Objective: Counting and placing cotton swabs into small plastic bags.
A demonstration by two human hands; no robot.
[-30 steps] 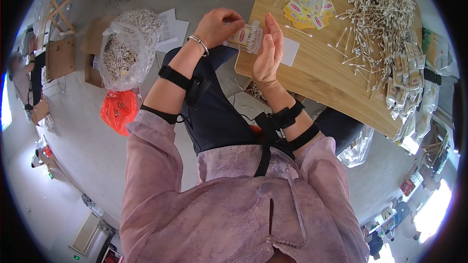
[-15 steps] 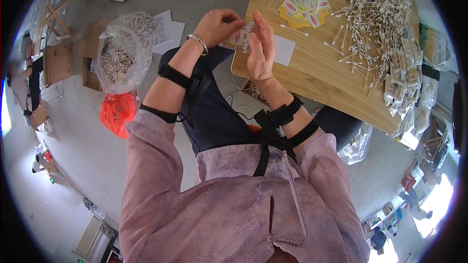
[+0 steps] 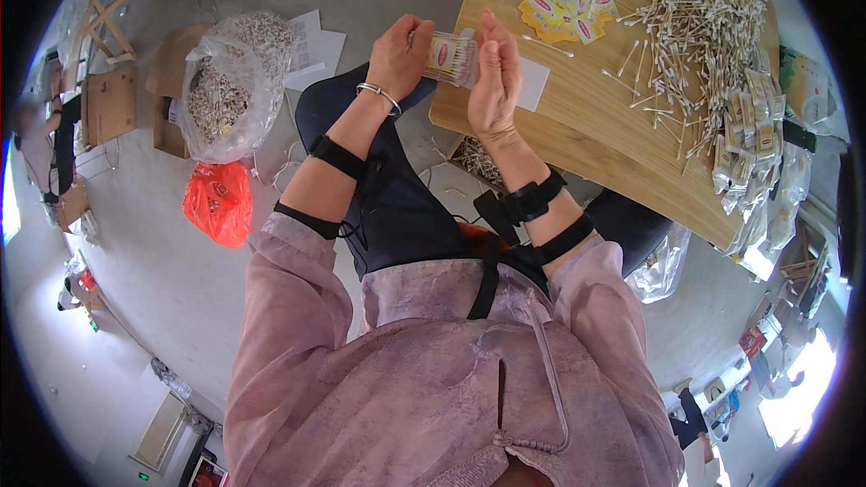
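My left hand is closed on the left side of a clear packet of cotton swabs with a yellow and red label card inside. The packet is held up beside the table's left corner, swabs lined up in a row. My right hand is upright at the packet's other end, fingers stretched out and not wrapped round it; whether the palm touches it I cannot tell. Yellow label cards lie fanned in a pile on the wooden table. Past them is a big heap of loose cotton swabs.
A white paper lies near the table edge. Filled packets are stacked at the table's right. On the floor at left are a clear bag of swabs, a cardboard box and a red plastic bag. A swab-filled box sits below the table.
My left hand has moved slightly right and turned, so the packet's label now shows more fully. My right hand has shifted a little right, its fingers still stretched.
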